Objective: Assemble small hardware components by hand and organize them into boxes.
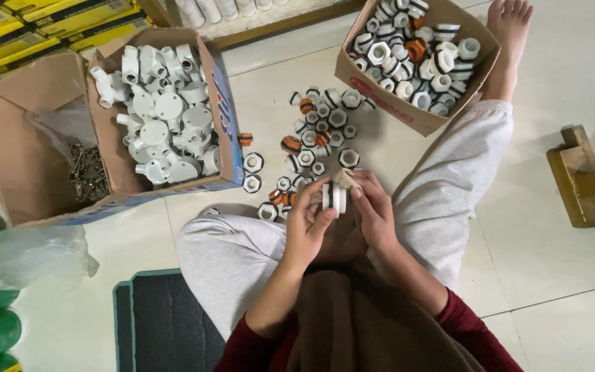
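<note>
Fitting (335, 198) half-hidden between fingers (321, 219)

A hardware storeroom or small assembly workshop, shown by the tiled floor (573, 275) serving as workbench: cardboard boxes of white pipe fittings (166, 110) and threaded nuts (414, 52) beyond the hands, loose nuts (315, 134) just ahead, stacked yellow cartons (43, 24) far left.
</note>
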